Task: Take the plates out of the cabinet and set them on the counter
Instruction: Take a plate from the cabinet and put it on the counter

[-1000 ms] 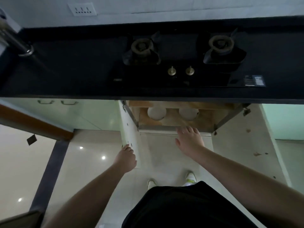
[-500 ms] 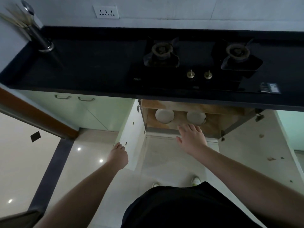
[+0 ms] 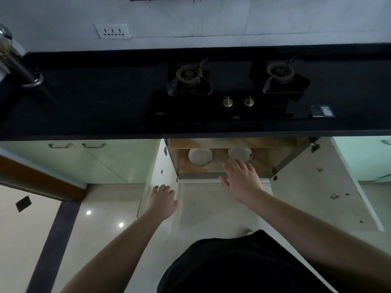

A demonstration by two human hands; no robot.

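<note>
Two white plates lie on the wooden shelf of the open cabinet (image 3: pixel 281 157) under the black counter (image 3: pixel 95 98). The left plate (image 3: pixel 200 156) is in full view. The right plate (image 3: pixel 239 153) is partly covered by the fingertips of my right hand (image 3: pixel 241 178), which is spread open just in front of it and holds nothing. My left hand (image 3: pixel 161 200) hovers by the edge of the open left cabinet door (image 3: pixel 160 172) with its fingers loosely curled and nothing in them.
A two-burner gas stove (image 3: pixel 237 85) with two brass knobs sits in the counter above the cabinet. A metal utensil holder (image 3: pixel 19 64) stands at the counter's far left. The right cabinet door (image 3: pixel 313 187) is swung wide open. Closed green cabinets flank both sides.
My right hand has reached further forward into the cabinet, up to the right plate. My left hand has come off the left door edge and shifted right. The view has moved.
</note>
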